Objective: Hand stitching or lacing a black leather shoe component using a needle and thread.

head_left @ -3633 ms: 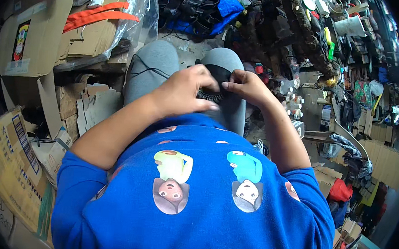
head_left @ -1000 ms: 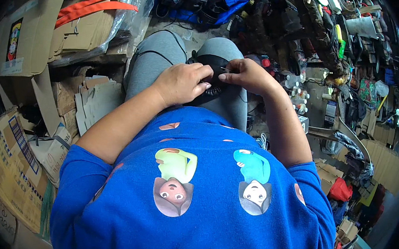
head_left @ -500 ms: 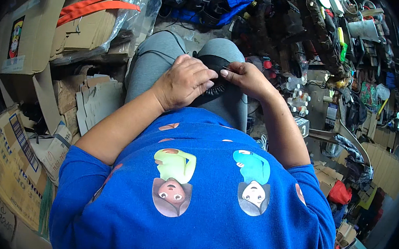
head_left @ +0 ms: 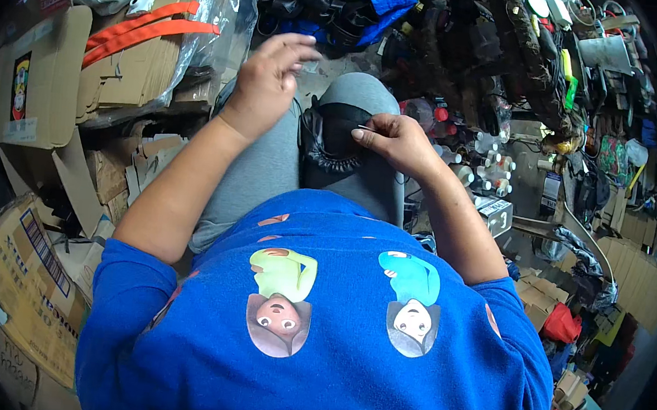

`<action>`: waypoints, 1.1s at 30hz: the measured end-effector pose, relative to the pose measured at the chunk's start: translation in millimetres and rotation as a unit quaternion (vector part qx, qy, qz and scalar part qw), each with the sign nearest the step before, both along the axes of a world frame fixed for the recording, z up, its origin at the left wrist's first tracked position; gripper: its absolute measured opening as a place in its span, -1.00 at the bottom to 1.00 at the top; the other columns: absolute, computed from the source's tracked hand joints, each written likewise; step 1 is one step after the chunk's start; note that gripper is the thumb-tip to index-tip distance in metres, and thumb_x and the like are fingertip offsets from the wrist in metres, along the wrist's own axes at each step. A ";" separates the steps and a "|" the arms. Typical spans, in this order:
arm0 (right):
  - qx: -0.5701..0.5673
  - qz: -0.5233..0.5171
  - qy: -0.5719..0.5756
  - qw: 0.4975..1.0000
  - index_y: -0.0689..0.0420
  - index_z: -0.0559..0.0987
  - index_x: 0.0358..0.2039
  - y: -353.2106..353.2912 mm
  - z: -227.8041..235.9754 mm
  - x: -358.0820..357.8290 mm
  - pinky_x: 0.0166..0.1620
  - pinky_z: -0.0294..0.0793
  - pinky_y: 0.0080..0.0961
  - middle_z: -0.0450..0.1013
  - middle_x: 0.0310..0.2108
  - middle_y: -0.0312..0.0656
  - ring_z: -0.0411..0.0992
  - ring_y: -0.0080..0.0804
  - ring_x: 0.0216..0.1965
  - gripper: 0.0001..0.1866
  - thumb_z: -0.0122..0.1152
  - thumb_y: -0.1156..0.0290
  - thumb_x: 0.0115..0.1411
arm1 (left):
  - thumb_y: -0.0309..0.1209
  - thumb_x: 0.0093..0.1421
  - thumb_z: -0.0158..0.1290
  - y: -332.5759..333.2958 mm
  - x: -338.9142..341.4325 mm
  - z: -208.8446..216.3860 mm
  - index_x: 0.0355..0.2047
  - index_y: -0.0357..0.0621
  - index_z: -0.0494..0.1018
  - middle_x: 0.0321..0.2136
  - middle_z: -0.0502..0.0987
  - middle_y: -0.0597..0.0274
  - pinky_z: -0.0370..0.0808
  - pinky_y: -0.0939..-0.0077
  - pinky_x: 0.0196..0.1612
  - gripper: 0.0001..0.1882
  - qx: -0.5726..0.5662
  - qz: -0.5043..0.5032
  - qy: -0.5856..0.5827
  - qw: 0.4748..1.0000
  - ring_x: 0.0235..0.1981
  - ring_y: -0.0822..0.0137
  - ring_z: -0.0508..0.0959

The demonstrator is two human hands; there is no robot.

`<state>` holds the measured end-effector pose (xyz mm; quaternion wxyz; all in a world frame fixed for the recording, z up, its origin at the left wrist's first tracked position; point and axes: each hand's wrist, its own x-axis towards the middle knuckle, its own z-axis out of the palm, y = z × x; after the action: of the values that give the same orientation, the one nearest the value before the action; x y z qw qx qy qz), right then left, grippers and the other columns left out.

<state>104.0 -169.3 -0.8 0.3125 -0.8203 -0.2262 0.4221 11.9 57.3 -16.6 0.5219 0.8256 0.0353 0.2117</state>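
Observation:
On my right thigh lies a black shoe-like piece (head_left: 336, 131) with a smooth dark inside and a ridged, gathered edge towards me. My right hand (head_left: 396, 142) is at its right side, thumb and forefinger pinched on a thin, pale needle-like piece (head_left: 362, 127). My left hand (head_left: 265, 86) is raised above my left knee, away from the black piece. Its fingers reach to the right, with the thumb apart from them, and the fingertips are slightly blurred. No object shows in it; a fine thread would be too small to make out.
Flattened cardboard (head_left: 133, 71) with orange strips (head_left: 145, 29) and cardboard boxes (head_left: 25, 280) stand on the left. Black shoes (head_left: 334, 10) lie ahead near a blue sheet (head_left: 392, 11). Several small bottles (head_left: 496, 169) and cluttered tools crowd the right.
My left hand has lifted from beside my right hand, moving up and left. My right hand keeps its pinch and has shifted slightly nearer to me. More of the black piece shows.

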 end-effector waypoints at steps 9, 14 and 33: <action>0.025 -0.003 0.007 1.000 0.23 0.51 -0.52 10.0 1.7 4.9 -0.53 0.19 -0.63 0.25 -0.69 -0.47 0.15 -0.70 -0.59 -0.69 0.24 0.22 0.14 | -0.51 0.01 -0.01 66.1 85.0 -57.5 -0.34 -0.16 0.55 -0.32 0.53 0.15 0.48 0.48 -0.24 -0.80 0.042 0.064 0.093 0.993 -0.36 0.31 0.56; -0.020 0.039 -0.035 0.998 0.19 0.54 -0.45 16.8 5.1 14.2 -0.44 0.34 -0.35 0.38 -0.67 -0.06 0.39 -0.23 -0.59 -0.64 0.17 0.09 0.12 | -0.40 0.00 0.02 96.5 132.5 -95.4 -0.33 -0.09 0.56 -0.33 0.55 0.08 0.47 0.34 -0.18 -0.78 0.095 0.099 0.190 0.972 -0.30 0.15 0.56; -0.043 0.037 0.030 0.998 0.14 0.55 -0.49 41.1 1.8 51.2 -0.46 0.35 -0.32 0.38 -0.68 -0.07 0.42 -0.16 -0.59 -0.67 0.21 0.10 0.08 | -0.44 0.07 0.08 139.5 254.6 -235.3 0.11 -0.38 0.24 0.01 0.42 -0.10 0.28 0.45 0.11 -0.42 -0.028 0.088 0.348 0.933 0.05 0.15 0.42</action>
<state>155.2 -128.3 1.0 0.2679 -0.8109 -0.2288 0.4673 266.5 196.8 -251.9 0.4790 0.8264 0.2925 -0.0447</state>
